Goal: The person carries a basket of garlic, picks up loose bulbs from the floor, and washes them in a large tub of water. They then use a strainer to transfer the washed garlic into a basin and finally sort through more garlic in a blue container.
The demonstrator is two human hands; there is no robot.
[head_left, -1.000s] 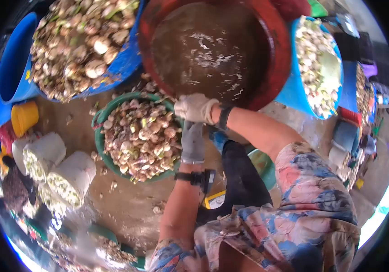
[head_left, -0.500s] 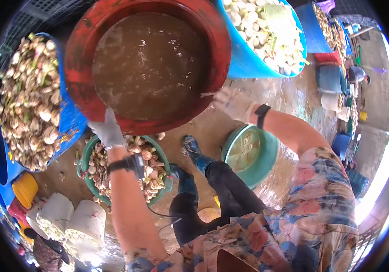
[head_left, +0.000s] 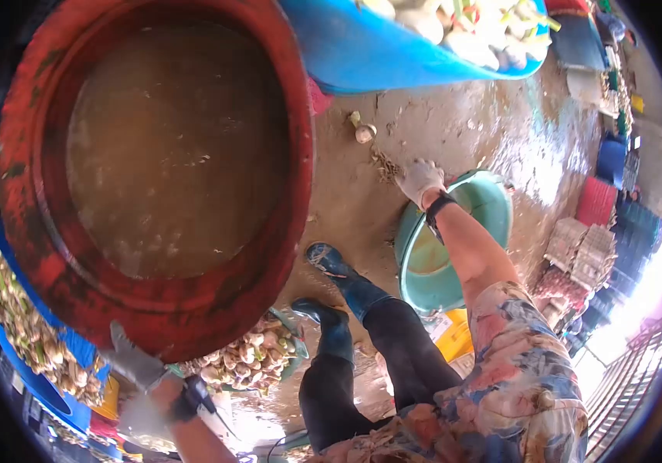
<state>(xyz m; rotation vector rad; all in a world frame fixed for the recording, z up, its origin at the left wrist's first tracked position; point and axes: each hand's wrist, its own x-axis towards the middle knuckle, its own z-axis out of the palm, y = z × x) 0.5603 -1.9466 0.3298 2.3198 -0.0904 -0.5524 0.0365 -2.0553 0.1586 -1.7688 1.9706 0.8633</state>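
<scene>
My left hand (head_left: 136,361), in a pale glove, is at the near lower rim of a big red tub (head_left: 297,255) of murky brown water. Its thumb sticks up against the tub's edge, apart from the fingers, and no object shows in the hand. My right hand (head_left: 421,179), gloved too, is beside the rim of a teal basin (head_left: 493,202). Its fingers are slightly bent and apart from the thumb. A stringy brown clump of roots or debris (head_left: 385,165) shows just left of it against the wet floor. A loose garlic bulb (head_left: 363,131) lies farther up.
A blue barrel (head_left: 392,54) full of garlic bulbs stands at the top. More garlic fills a basket (head_left: 250,359) below the tub and a blue container (head_left: 30,324) at left. My boots (head_left: 331,262) stand between tub and basin. Crates (head_left: 582,251) are stacked at right.
My right hand has left the red tub's rim and moved to the teal basin; the stringy stuff at its fingers now shows beside it. The view has shifted right; my left hand stays at the tub.
</scene>
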